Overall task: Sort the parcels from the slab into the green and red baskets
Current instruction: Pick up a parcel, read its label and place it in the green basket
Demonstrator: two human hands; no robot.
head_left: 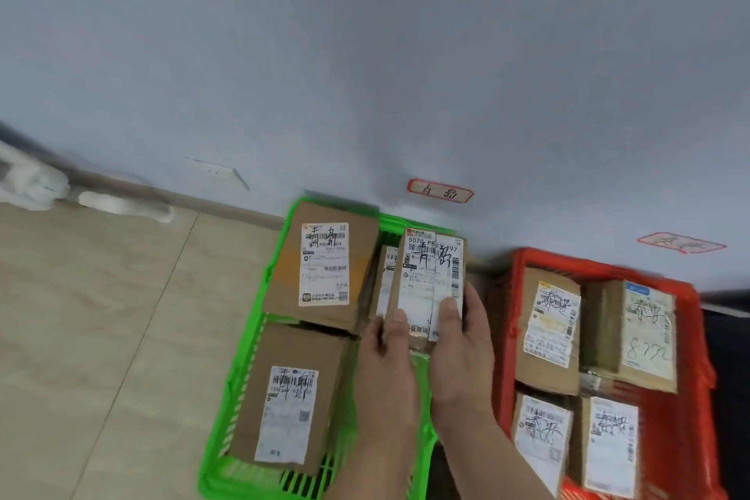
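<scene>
Head view: both hands (426, 357) grip parcel (431, 276).

Pale grey wall (365, 53) meets beige tiled floor (101, 317).

The parcels (320, 264) look like matt brown cardboard with smooth white paper labels (324, 262). The green basket (227, 398) and red basket (690, 398) are glossy slatted plastic. The floor (101, 317) looks like smooth beige tile below a matt painted wall (365, 53).
</scene>
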